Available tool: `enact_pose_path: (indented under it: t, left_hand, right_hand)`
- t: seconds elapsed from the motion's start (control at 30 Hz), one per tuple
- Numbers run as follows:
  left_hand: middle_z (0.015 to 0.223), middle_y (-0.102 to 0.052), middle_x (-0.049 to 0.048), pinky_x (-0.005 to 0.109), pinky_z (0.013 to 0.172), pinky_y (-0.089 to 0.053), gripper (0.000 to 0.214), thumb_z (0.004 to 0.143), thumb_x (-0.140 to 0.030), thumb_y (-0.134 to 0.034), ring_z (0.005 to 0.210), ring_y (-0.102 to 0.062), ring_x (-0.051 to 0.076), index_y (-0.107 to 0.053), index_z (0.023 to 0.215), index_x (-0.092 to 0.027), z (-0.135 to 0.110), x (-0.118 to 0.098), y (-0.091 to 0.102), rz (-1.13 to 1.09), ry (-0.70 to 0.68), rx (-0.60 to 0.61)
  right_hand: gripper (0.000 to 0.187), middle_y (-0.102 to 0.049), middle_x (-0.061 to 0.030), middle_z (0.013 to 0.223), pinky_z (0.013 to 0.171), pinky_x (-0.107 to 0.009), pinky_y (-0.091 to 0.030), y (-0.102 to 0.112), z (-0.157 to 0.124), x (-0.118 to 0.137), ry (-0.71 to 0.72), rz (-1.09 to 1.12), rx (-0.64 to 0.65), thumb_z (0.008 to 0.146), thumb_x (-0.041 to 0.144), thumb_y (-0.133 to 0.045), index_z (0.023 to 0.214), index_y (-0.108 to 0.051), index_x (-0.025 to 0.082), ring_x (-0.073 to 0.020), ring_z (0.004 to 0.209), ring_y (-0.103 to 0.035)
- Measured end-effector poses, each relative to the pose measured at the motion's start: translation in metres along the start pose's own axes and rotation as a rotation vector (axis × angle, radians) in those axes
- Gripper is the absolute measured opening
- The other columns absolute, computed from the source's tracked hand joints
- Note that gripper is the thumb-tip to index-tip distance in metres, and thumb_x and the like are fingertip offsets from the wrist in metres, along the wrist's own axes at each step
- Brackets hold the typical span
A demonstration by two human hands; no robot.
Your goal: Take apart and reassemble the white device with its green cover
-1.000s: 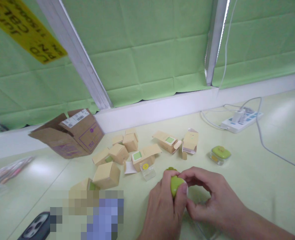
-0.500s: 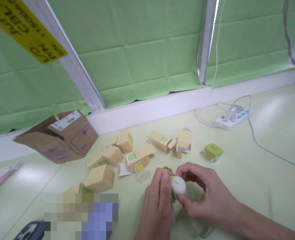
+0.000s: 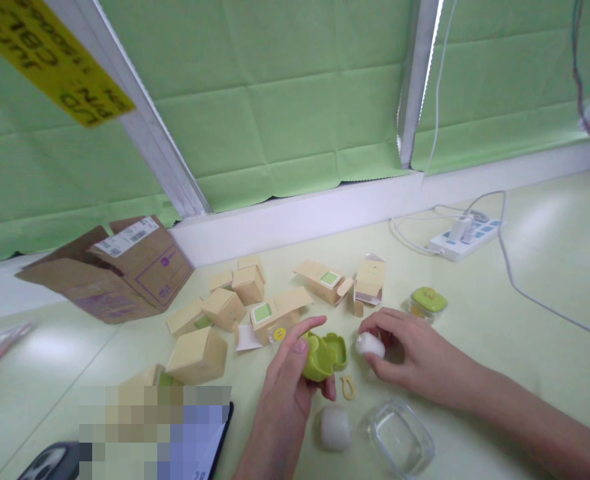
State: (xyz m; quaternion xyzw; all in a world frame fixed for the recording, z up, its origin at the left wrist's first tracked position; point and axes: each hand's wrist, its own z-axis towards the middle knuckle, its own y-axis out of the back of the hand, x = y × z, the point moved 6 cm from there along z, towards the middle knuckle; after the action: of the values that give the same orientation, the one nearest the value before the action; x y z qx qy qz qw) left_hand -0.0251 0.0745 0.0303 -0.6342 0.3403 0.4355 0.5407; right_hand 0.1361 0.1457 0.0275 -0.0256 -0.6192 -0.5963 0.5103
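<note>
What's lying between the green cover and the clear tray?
A small yellow loop, flat on the table, just below the green cover the left hand holds; head view shows it.

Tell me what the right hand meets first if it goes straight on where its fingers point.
Likely the green case held in the left hand: the right hand, pinching a white piece, points left at it across a small gap.
</note>
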Motion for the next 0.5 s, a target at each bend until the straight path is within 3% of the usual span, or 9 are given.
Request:
enact_pose_path:
  t: [0.13,0.27,0.37,0.5]
  left_hand:
    - [0.082,-0.066,0.0037,0.024,0.054,-0.047,0.046,0.088,-0.040,-0.069,0.064,-0.056,0.013,-0.060,0.126,-0.015,0.000,0.008,0.002,-0.100,0.081,0.051]
    - [0.085,-0.068,0.0052,0.024,0.056,-0.048,0.032,0.086,-0.039,-0.070,0.067,-0.059,0.014,-0.065,0.109,-0.017,0.001,0.014,0.007,-0.204,0.099,0.071]
    - [0.086,-0.067,0.0051,0.026,0.058,-0.050,0.030,0.085,-0.042,-0.071,0.067,-0.060,0.015,-0.067,0.099,-0.016,0.001,0.015,0.005,-0.208,0.104,0.091]
    - [0.090,-0.069,0.0059,0.028,0.063,-0.051,0.032,0.088,-0.044,-0.070,0.069,-0.063,0.016,-0.068,0.102,-0.016,0.000,0.017,0.000,-0.145,0.128,0.123]
  right_hand:
    - [0.024,-0.066,-0.0083,0.099,0.078,-0.040,-0.050,-0.004,-0.001,0.000,0.004,-0.048,0.055,0.091,0.027,-0.061,0.113,-0.066,0.020,-0.0242,0.086,-0.064]
    - [0.024,-0.065,-0.0092,0.109,0.080,-0.039,-0.052,0.003,-0.001,-0.005,0.019,0.027,-0.031,0.095,0.031,-0.060,0.117,-0.063,0.021,-0.0224,0.086,-0.064]
    - [0.011,-0.065,-0.0072,0.101,0.082,-0.039,-0.051,0.014,-0.004,0.000,0.126,0.102,-0.166,0.096,0.022,-0.057,0.104,-0.064,0.022,-0.0223,0.089,-0.063]
    - [0.012,-0.061,-0.0055,0.095,0.081,-0.036,-0.050,0.024,-0.015,0.022,0.344,0.178,-0.286,0.094,0.013,-0.057,0.096,-0.064,0.022,-0.0215,0.091,-0.061]
